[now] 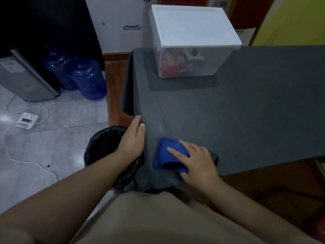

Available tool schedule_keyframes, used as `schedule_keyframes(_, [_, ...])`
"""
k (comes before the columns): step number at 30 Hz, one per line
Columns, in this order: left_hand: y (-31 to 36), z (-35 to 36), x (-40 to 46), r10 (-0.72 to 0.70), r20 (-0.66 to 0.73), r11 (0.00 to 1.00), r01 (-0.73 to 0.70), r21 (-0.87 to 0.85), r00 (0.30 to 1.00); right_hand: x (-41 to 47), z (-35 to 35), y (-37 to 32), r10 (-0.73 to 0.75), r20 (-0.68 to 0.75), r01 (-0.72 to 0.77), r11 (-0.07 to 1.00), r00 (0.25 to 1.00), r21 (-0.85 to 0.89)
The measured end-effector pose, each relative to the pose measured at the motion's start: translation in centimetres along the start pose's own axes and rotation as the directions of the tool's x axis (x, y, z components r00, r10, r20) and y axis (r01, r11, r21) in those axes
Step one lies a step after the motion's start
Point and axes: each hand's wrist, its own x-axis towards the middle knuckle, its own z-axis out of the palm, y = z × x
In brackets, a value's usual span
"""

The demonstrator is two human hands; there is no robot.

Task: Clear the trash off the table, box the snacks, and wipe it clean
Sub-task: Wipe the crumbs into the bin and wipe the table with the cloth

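- Blue cloth (169,154) lies folded near the table's (255,106) front-left corner, pressed flat under the right hand (197,161), fingers spread.
- Left hand (133,138) rests open on the table's edge, holding nothing, above the lined bin (102,145).
- Snacks sit in the lidded box (191,41); wiping appears underway, with sweeps across the far cloth-covered top likely next.

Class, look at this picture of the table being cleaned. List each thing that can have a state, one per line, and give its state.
Clear plastic storage box: shut under its white lid, snacks inside.
Black-lined trash bin: open, upright on the floor beside the table.
Folded blue cloth: flat on the grey tablecloth.
Right hand: pressing on the cloth.
Left hand: open, resting at the table edge.
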Motion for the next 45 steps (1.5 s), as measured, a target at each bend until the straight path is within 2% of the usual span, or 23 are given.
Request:
schedule_keyframes(2, [0.3,0.8,0.7,-0.005,0.006,1.0,0.005,0.014,1.0,-1.8,-0.9,5.7,0.094,-0.029,-0.095,0.995,0.995,-0.014])
schedule_keyframes(4, [0.5,1.5,1.2,-0.014,-0.016,0.999,0.015,0.048,1.0,-2.8,-2.0,11.5,0.282,-0.046,-0.283,0.959,0.958,-0.012])
schedule_keyframes(6, [0.8,2.2,1.5,-0.037,-0.051,0.997,0.04,0.069,0.998,-1.8,-3.4,16.2,0.496,-0.062,-0.498,0.867,0.866,-0.027])
schedule_keyframes(8, [1.2,3.0,1.7,-0.048,-0.097,0.995,0.056,0.081,0.994,1.2,-4.5,19.3,0.675,-0.034,-0.676,0.736,0.737,-0.031])
schedule_keyframes(9, [1.3,3.3,1.8,-0.052,-0.12,0.994,0.062,0.084,0.991,3.1,-4.7,19.7,0.724,-0.024,-0.724,0.689,0.689,-0.027])
schedule_keyframes(10, [1.4,3.5,1.9,-0.057,-0.14,0.994,0.069,0.084,0.988,5.3,-4.6,19.4,0.729,-0.031,-0.73,0.682,0.684,-0.048])
schedule_keyframes(12, [1.7,4.0,2.2,-0.089,-0.177,0.993,0.102,0.066,0.98,9.6,-4.0,17.0,0.603,-0.065,-0.606,0.789,0.795,-0.101])
schedule_keyframes(14, [1.8,4.3,2.2,-0.121,-0.21,0.991,0.131,0.036,0.97,12.3,-3.1,12.8,0.377,-0.012,-0.376,0.921,0.926,-0.099])
schedule_keyframes(16, [1.8,4.5,2.3,-0.146,-0.276,0.989,0.15,-0.005,0.95,12.4,-2.1,8.5,0.107,0.038,-0.105,0.992,0.993,-0.065])
schedule_keyframes(19, [1.8,4.8,2.9,-0.234,-0.383,0.972,0.221,-0.077,0.894,8.7,-1.6,6.7,-0.206,0.131,0.206,0.978,0.97,0.02])
schedule_keyframes(21, [1.8,5.0,3.0,-0.264,-0.396,0.964,0.25,-0.087,0.879,5.9,-1.5,9.9,-0.31,0.143,0.313,0.95,0.94,0.004])
schedule_keyframes(23, [1.9,5.5,3.0,-0.277,-0.395,0.96,0.267,-0.08,0.876,4.3,-2.2,14.9,-0.27,0.085,0.271,0.962,0.959,0.0])
schedule_keyframes(24, [2.1,5.9,2.9,-0.289,-0.398,0.957,0.277,-0.089,0.871,4.0,-2.6,17.7,-0.184,0.041,0.185,0.983,0.982,-0.012])
schedule_keyframes(26, [2.0,6.4,2.8,-0.318,-0.411,0.947,0.304,-0.102,0.855,4.6,-3.7,22.5,0.088,-0.003,-0.089,0.996,0.996,-0.004])
schedule_keyframes(28, [2.0,6.7,2.5,-0.346,-0.412,0.937,0.332,-0.107,0.843,7.1,-4.7,25.4,0.39,-0.045,-0.391,0.92,0.92,-0.009])
schedule_keyframes(30, [1.9,6.8,2.3,-0.366,-0.403,0.93,0.337,-0.144,0.839,10.6,-5.2,25.4,0.539,-0.025,-0.54,0.841,0.842,-0.025])
schedule_keyframes(31, [1.7,6.8,2.2,-0.371,-0.398,0.929,0.331,-0.168,0.839,12.3,-5.0,24.4,0.539,-0.017,-0.539,0.841,0.842,-0.038])
schedule_keyframes(33, [1.7,6.7,1.8,-0.382,-0.378,0.922,0.318,-0.221,0.843,15.1,-4.1,20.5,0.45,-0.035,-0.451,0.891,0.893,-0.048])
schedule_keyframes(37, [1.7,6.5,1.3,-0.47,-0.358,0.86,0.326,-0.394,0.807,16.2,-2.7,9.8,0.109,0.026,-0.108,0.993,0.994,-0.051])
schedule_keyframes(39, [1.5,6.3,0.9,-0.523,-0.335,0.802,0.32,-0.504,0.784,13.9,-2.0,5.9,-0.121,0.087,0.123,0.992,0.989,-0.014])
schedule_keyframes(41, [1.4,6.2,0.5,-0.554,-0.312,0.76,0.315,-0.568,0.772,10.5,-1.4,5.1,-0.27,0.14,0.267,0.963,0.953,0.035])
schedule_keyframes(43, [1.6,6.1,-0.2,-0.541,-0.272,0.776,0.348,-0.526,0.796,7.0,-1.3,7.2,-0.282,0.125,0.278,0.959,0.951,0.053])
schedule_keyframes(45, [1.9,6.0,-0.9,-0.533,-0.237,0.793,0.381,-0.476,0.812,4.3,-1.6,10.9,-0.18,0.072,0.178,0.983,0.981,0.034])
